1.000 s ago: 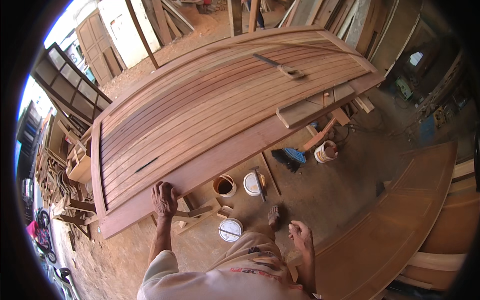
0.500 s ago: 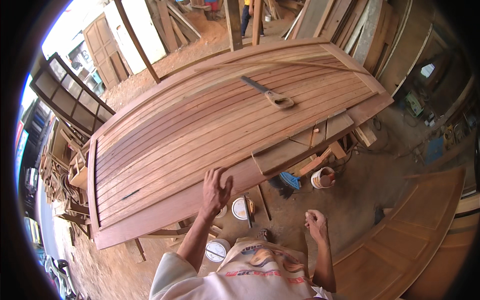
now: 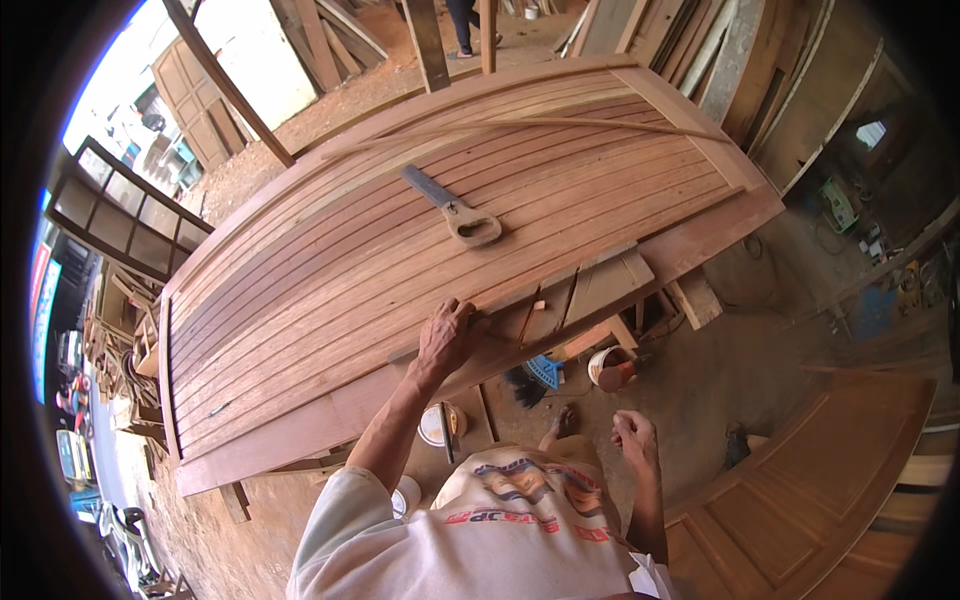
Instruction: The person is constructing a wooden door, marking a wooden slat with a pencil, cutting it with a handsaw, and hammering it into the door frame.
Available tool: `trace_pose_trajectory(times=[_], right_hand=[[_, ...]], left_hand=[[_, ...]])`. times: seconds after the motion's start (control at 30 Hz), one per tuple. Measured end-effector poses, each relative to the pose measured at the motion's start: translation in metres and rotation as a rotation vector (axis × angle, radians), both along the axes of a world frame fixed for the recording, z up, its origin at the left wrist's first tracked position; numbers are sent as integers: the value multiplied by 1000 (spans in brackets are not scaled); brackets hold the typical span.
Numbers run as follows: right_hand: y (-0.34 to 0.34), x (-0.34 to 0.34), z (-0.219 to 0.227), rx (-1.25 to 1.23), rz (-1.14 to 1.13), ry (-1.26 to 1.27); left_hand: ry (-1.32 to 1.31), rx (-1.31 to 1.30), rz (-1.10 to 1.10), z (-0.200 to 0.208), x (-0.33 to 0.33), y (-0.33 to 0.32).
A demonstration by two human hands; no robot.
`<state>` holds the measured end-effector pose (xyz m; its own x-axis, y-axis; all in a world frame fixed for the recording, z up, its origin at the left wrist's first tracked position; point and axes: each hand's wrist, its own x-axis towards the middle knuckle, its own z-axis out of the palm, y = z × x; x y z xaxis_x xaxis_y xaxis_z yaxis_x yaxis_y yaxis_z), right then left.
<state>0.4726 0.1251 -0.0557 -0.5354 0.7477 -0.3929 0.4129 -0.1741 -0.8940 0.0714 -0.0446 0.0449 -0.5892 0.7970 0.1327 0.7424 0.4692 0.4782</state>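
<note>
My left hand (image 3: 447,340) is at the near edge of a large slatted wooden panel (image 3: 330,290). Its fingers are curled over a short wooden board (image 3: 608,285) with slanted cuts, whose left part the hand hides. A small wood piece (image 3: 540,305) lies on that board. Farther in on the slats rests a handsaw (image 3: 456,210) with a dark blade and a wooden handle. My right hand (image 3: 637,440) hangs apart from the panel at my right side, its fingers curled closed; whatever may be inside them is hidden.
A thin wooden strip (image 3: 560,122) crosses the panel's far side. Below the near edge are a blue-headed broom (image 3: 543,372), a bucket (image 3: 610,370) and a white-lidded pail (image 3: 436,424). Another panelled door (image 3: 800,480) lies at lower right. A pencil-like stick (image 3: 219,408) sits on the left slats.
My left hand has moved from the panel's bare near edge onto the cut board, its fingers now more curled. The view has shifted, so the saw and board appear farther left. My right hand stays closed.
</note>
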Motion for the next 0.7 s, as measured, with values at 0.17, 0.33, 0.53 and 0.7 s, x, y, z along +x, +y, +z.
trace_pose_trajectory(times=[0.17,0.33,0.53,0.7], right_hand=[[78,26,-10,-60,-112,-29],[121,9,2,-46,-111,-40],[131,-15,5,-69,-20,-80],[129,-27,1,-109,-38,-15]], left_hand=[[37,81,-24,-1,-6,3],[98,81,-27,25,10,7],[56,131,104,73,6,19],[154,144,213,80,-47,1]])
